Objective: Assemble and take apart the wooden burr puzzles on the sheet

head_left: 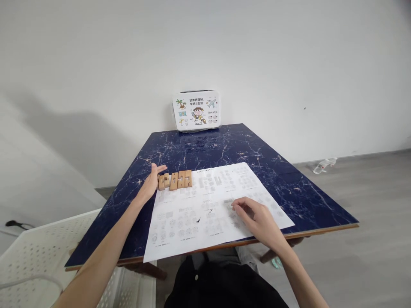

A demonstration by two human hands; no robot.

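A row of several notched wooden blocks [176, 180] lies on the top left corner of a large printed sheet [205, 214] on a dark blue marbled table [224, 145]. My left hand [150, 183] rests flat beside the left end of the row, fingers stretched out and touching the end block. My right hand [257, 219] lies on the right part of the sheet, fingers loosely curled downward with fingertips on the paper, holding nothing that I can see.
A white illustrated tin case [196, 110] stands against the wall at the table's far edge. A white perforated basket [48, 256] sits at the lower left. A plastic bottle [324, 165] lies on the grey floor at right.
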